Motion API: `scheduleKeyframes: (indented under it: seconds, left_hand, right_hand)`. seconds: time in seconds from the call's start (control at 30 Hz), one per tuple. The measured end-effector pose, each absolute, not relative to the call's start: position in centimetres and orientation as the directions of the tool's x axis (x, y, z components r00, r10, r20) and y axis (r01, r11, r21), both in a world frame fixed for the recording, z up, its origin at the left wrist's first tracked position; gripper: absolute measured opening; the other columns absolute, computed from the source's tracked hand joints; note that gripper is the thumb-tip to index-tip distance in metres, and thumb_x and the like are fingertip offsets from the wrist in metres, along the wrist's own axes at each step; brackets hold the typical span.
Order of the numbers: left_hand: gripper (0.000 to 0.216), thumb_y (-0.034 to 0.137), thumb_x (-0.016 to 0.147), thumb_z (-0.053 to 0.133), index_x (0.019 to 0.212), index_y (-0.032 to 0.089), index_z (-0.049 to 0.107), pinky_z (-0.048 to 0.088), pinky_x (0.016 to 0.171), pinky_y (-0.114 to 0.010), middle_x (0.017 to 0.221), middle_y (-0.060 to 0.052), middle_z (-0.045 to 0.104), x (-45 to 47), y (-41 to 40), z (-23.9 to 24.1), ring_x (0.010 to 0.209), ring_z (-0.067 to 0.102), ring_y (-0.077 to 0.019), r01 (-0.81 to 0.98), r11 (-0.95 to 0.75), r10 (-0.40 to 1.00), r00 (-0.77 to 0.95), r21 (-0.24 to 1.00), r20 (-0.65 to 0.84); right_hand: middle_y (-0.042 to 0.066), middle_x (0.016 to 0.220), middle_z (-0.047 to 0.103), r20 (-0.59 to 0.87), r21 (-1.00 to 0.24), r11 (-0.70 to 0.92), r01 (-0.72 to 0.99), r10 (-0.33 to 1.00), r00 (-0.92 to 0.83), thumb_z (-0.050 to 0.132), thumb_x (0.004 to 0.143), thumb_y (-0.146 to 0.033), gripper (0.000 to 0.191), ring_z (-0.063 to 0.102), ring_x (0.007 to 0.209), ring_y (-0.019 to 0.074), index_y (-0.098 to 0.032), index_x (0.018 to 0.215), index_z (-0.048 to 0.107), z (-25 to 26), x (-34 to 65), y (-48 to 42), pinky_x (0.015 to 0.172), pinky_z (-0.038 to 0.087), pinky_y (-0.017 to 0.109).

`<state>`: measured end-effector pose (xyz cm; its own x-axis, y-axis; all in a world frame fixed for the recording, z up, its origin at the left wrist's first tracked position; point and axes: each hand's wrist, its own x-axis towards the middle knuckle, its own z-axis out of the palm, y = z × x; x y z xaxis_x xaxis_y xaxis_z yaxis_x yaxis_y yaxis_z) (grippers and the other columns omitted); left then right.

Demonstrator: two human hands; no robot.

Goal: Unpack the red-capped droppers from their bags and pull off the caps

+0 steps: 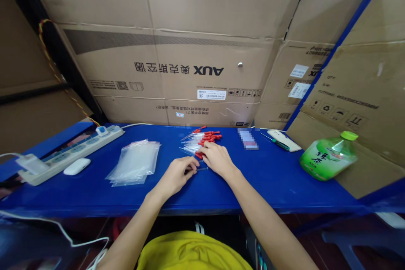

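Observation:
A pile of clear droppers with red bulbs (207,137) lies in the middle of the blue table. My right hand (218,159) is at the near edge of this pile, its fingers curled at the red end of one dropper (198,155). Just left of it, my left hand (181,173) has its thumb and fingers pinched together. A thin clear tube (202,168) shows at those fingertips; whether they hold it is hard to see. Left of my left hand lies a stack of clear zip bags (136,162) with red strips along the top.
A white power strip (76,149) and a white case (76,166) are on the left. To the right lie a blurred-out flat object (248,139), a green screwdriver (280,144), a white device (286,140) and a green tea bottle (329,158). Cardboard (177,50) walls the back.

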<state>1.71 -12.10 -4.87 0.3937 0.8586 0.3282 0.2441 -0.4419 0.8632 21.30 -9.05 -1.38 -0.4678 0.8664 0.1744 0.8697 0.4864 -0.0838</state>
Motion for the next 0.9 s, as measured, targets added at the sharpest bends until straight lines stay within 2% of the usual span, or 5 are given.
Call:
scheduleKeyframes:
  seconds: [0.17,0.33,0.6,0.77,0.9]
  left_hand:
    - [0.014,0.016,0.088,0.066,0.089,0.026,0.076,0.05,0.082,-0.029,0.09,-0.007,0.071,1.6,-12.0,-4.7,0.085,0.064,-0.0223,0.324,-0.589,0.785,0.446,0.741,0.429]
    - [0.014,0.016,0.089,0.067,0.089,0.027,0.076,0.044,0.088,-0.033,0.092,-0.007,0.071,1.6,-11.9,-4.6,0.09,0.059,-0.0257,0.335,-0.572,0.798,0.436,0.749,0.415]
    - [0.016,0.02,0.083,0.076,0.099,0.026,0.075,0.044,0.088,-0.031,0.1,-0.006,0.067,1.6,-12.4,-4.1,0.092,0.056,-0.0239,0.442,-0.516,0.854,0.201,0.734,0.479]
    - [0.041,0.033,0.081,0.081,0.119,0.021,0.067,0.046,0.063,-0.023,0.11,-0.007,0.065,2.2,-12.5,-3.2,0.075,0.057,-0.0147,-0.006,-0.277,0.935,-0.232,0.961,0.268]
    - [0.043,0.046,0.096,0.063,0.125,0.015,0.063,0.047,0.053,-0.023,0.13,-0.018,0.065,2.4,-12.5,-2.1,0.075,0.065,-0.0145,-0.521,0.082,0.996,0.027,0.849,-0.079]
  right_hand:
    - [0.01,0.125,0.066,0.177,-0.045,0.477,0.878,0.868,-0.463,0.047,0.104,-0.022,0.027,0.063,0.112,0.0227,-0.023,0.119,0.07,-1.6,21.2,-9.0,0.081,0.051,0.03]
    - [0.009,0.126,0.065,0.231,-0.08,0.486,0.87,0.858,-0.458,0.05,0.105,-0.027,0.024,0.062,0.115,0.0212,-0.024,0.117,0.07,-2.1,21.6,-9.0,0.078,0.051,0.027]
    - [0.005,0.114,0.074,0.354,-0.405,0.467,0.786,0.873,-0.336,0.051,0.103,-0.026,0.02,0.07,0.103,0.0193,-0.024,0.115,0.067,-2.9,22.5,-8.9,0.083,0.05,0.028]
    - [0.003,0.092,0.074,0.4,-0.813,0.429,0.393,0.903,-0.156,0.057,0.097,-0.035,0.016,0.069,0.082,0.0168,-0.021,0.101,0.064,-2.8,22.8,-9.6,0.075,0.052,0.028]
    - [0.001,0.084,0.068,0.34,-0.933,0.353,0.067,0.927,-0.156,0.065,0.089,-0.042,0.023,0.064,0.072,0.0143,-0.021,0.096,0.062,-2.7,22.4,-11.2,0.062,0.049,0.025]
